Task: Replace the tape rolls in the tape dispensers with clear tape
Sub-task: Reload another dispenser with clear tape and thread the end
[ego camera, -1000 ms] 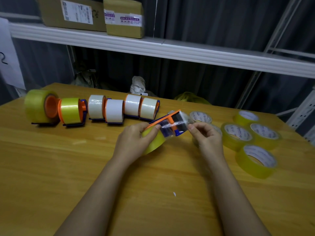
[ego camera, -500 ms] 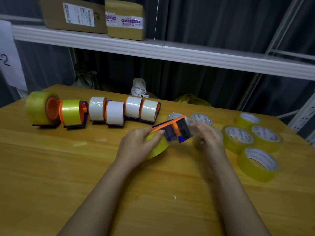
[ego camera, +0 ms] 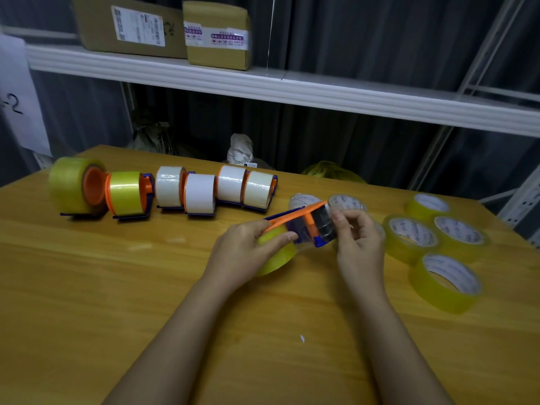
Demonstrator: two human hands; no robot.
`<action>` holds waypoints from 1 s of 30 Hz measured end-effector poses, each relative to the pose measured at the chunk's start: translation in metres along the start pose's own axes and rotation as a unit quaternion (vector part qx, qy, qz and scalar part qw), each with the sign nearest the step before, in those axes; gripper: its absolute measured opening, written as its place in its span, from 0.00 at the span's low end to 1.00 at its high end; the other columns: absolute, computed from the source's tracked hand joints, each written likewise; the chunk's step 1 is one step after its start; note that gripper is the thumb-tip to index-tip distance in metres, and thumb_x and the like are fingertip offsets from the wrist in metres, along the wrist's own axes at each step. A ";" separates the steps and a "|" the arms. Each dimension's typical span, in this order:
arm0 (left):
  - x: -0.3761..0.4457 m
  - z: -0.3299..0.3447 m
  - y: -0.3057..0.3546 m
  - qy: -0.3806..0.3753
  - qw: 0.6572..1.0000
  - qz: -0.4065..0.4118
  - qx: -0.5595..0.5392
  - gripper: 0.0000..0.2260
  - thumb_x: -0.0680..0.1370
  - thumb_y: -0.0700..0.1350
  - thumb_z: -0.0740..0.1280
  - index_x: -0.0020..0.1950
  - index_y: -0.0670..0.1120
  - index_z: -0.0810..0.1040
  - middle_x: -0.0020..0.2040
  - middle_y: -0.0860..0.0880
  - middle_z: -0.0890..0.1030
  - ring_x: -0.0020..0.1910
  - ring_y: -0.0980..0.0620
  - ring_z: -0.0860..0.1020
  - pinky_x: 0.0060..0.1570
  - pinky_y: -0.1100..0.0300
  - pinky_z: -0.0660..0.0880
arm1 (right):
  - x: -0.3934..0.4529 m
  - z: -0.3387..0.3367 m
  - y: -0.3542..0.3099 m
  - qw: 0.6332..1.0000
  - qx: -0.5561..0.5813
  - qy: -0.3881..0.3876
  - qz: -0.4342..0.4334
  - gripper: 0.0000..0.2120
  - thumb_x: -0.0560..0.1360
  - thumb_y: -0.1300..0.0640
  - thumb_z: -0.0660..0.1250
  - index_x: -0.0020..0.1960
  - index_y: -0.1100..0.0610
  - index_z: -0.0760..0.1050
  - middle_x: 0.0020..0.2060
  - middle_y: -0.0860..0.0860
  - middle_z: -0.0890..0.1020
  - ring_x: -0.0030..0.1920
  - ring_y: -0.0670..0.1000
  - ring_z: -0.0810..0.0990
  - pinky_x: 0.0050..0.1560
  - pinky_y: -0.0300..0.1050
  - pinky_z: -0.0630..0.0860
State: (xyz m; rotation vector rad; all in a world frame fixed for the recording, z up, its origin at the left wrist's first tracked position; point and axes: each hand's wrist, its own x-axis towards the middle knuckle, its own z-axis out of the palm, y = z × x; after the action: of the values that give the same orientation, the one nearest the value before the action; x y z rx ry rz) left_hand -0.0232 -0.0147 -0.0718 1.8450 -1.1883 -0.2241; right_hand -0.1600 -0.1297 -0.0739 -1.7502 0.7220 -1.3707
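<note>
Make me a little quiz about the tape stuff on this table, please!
1. True or false: the left hand holds the dispenser with a yellow roll on it.
2. How many dispensers stand in the back row? A) three B) six C) nine
3. Fill in: the right hand fingers pinch at the dispenser's ____ end.

Key: 1 true; 2 B; 3 cutter (front).

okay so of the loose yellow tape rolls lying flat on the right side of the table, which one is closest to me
The yellow roll at the front of that cluster, nearest the table's near edge. The other three lie farther back, toward the shelf, and it sits just right of the right hand.
</note>
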 end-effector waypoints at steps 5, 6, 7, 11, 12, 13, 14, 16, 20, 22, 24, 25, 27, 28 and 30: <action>0.001 -0.001 0.000 0.002 1.000 0.000 -0.004 0.16 0.74 0.62 0.64 0.53 0.53 0.81 0.44 0.54 0.82 0.43 0.56 0.78 0.43 0.48 0.78 | -0.002 0.000 0.000 0.998 -0.061 -0.004 -0.023 0.06 0.81 0.56 0.61 0.45 0.52 0.73 0.37 0.46 0.80 0.38 0.44 0.79 0.38 0.45 0.77; 0.001 -0.001 0.001 0.000 1.000 -0.001 -0.005 0.16 0.74 0.62 0.65 0.53 0.53 0.81 0.44 0.54 0.82 0.43 0.56 0.78 0.43 0.48 0.78 | -0.002 0.000 0.000 0.997 -0.072 -0.004 -0.024 0.07 0.81 0.56 0.61 0.44 0.50 0.73 0.37 0.46 0.80 0.38 0.45 0.79 0.38 0.47 0.77; 0.001 -0.002 0.001 -0.002 1.000 -0.004 -0.005 0.16 0.75 0.61 0.65 0.53 0.53 0.81 0.44 0.54 0.82 0.43 0.56 0.78 0.43 0.48 0.78 | -0.002 0.000 0.000 0.997 -0.080 -0.002 -0.024 0.07 0.81 0.56 0.61 0.44 0.49 0.72 0.37 0.47 0.80 0.38 0.46 0.79 0.39 0.49 0.77; 0.001 -0.002 0.002 -0.019 1.000 -0.015 -0.014 0.14 0.75 0.60 0.65 0.52 0.52 0.80 0.44 0.53 0.81 0.44 0.55 0.78 0.44 0.46 0.78 | -0.001 -0.002 0.000 0.996 -0.088 0.005 -0.002 0.09 0.81 0.57 0.61 0.42 0.48 0.71 0.36 0.48 0.80 0.38 0.47 0.79 0.37 0.48 0.76; 0.001 -0.002 0.002 -0.024 0.999 -0.019 -0.025 0.14 0.75 0.60 0.65 0.52 0.52 0.80 0.45 0.53 0.81 0.45 0.54 0.78 0.45 0.46 0.77 | 0.000 -0.003 0.000 0.996 -0.085 0.008 0.008 0.09 0.81 0.57 0.61 0.43 0.48 0.71 0.36 0.47 0.80 0.37 0.45 0.79 0.36 0.45 0.75; 0.002 -0.003 0.001 -0.030 0.998 -0.023 -0.042 0.14 0.75 0.59 0.66 0.52 0.52 0.81 0.45 0.53 0.81 0.45 0.53 0.79 0.46 0.45 0.78 | 0.001 -0.004 -0.001 0.997 -0.080 0.011 0.020 0.08 0.81 0.57 0.61 0.43 0.49 0.71 0.36 0.47 0.80 0.37 0.44 0.79 0.36 0.42 0.74; 0.001 -0.004 0.001 -0.037 0.997 -0.027 -0.059 0.14 0.75 0.60 0.66 0.52 0.52 0.81 0.45 0.53 0.82 0.46 0.53 0.79 0.46 0.44 0.78 | 0.002 -0.006 -0.002 0.997 -0.070 0.010 0.031 0.08 0.81 0.57 0.60 0.43 0.50 0.71 0.37 0.47 0.80 0.37 0.43 0.79 0.36 0.41 0.75; 0.001 -0.006 0.000 -0.051 0.994 -0.031 -0.089 0.15 0.74 0.61 0.67 0.52 0.52 0.81 0.46 0.53 0.82 0.46 0.52 0.80 0.47 0.42 0.78 | 0.003 -0.008 -0.003 0.998 -0.048 0.000 0.051 0.08 0.81 0.57 0.60 0.43 0.49 0.72 0.38 0.48 0.81 0.39 0.46 0.81 0.38 0.43 0.77; 0.001 -0.013 0.001 -0.080 0.991 -0.025 -0.109 0.10 0.77 0.54 0.66 0.53 0.50 0.80 0.48 0.51 0.82 0.47 0.53 0.79 0.49 0.47 0.77 | 0.003 -0.010 -0.005 0.997 -0.028 -0.012 0.070 0.10 0.81 0.58 0.60 0.42 0.49 0.71 0.37 0.48 0.82 0.38 0.45 0.82 0.38 0.41 0.78; 0.001 -0.016 0.002 -0.093 0.990 -0.009 -0.102 0.07 0.78 0.51 0.65 0.52 0.50 0.80 0.47 0.51 0.81 0.45 0.56 0.78 0.48 0.51 0.75 | 0.004 -0.010 -0.008 0.996 -0.020 -0.014 0.080 0.09 0.81 0.58 0.60 0.43 0.50 0.71 0.37 0.49 0.82 0.36 0.42 0.82 0.35 0.36 0.77; 0.001 -0.017 0.001 -0.120 0.987 -0.003 -0.107 0.04 0.79 0.48 0.65 0.51 0.53 0.78 0.48 0.55 0.80 0.45 0.62 0.77 0.47 0.62 0.74 | 0.007 -0.014 -0.012 0.995 0.016 0.005 0.103 0.09 0.82 0.58 0.58 0.43 0.51 0.69 0.36 0.50 0.80 0.32 0.39 0.81 0.30 0.33 0.76; 0.000 -0.016 0.001 -0.137 0.985 -0.002 -0.107 0.05 0.79 0.47 0.64 0.53 0.55 0.76 0.51 0.58 0.79 0.47 0.67 0.76 0.47 0.68 0.73 | 0.008 -0.016 -0.014 0.993 0.031 0.016 0.112 0.09 0.82 0.59 0.57 0.43 0.52 0.69 0.35 0.49 0.80 0.30 0.38 0.81 0.29 0.32 0.76; 0.000 -0.013 0.000 -0.154 0.983 0.000 -0.099 0.11 0.79 0.47 0.64 0.61 0.55 0.75 0.58 0.59 0.76 0.54 0.66 0.73 0.53 0.69 0.70 | 0.009 -0.020 -0.017 0.992 0.042 0.023 0.119 0.08 0.82 0.58 0.57 0.44 0.53 0.68 0.35 0.49 0.80 0.29 0.38 0.80 0.28 0.32 0.76; 0.001 -0.012 -0.001 -0.151 0.984 -0.002 -0.092 0.12 0.80 0.47 0.64 0.64 0.54 0.74 0.59 0.58 0.75 0.56 0.63 0.72 0.55 0.66 0.69 | 0.009 -0.020 -0.018 0.991 0.047 0.022 0.119 0.08 0.82 0.58 0.57 0.45 0.54 0.68 0.35 0.50 0.80 0.30 0.38 0.81 0.28 0.32 0.76; 0.001 -0.012 -0.001 -0.129 0.988 0.003 -0.081 0.12 0.80 0.46 0.63 0.63 0.54 0.74 0.54 0.58 0.75 0.54 0.61 0.73 0.52 0.68 0.70 | 0.007 -0.020 -0.020 0.992 0.058 0.015 0.114 0.06 0.82 0.58 0.58 0.47 0.56 0.69 0.35 0.49 0.80 0.31 0.38 0.82 0.28 0.32 0.76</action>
State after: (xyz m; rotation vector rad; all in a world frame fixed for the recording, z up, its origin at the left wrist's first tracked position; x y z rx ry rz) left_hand -0.0155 -0.0085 -0.0655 1.7052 -1.3090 -0.5543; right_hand -0.1784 -0.1297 -0.0504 -1.5086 0.8148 -1.2589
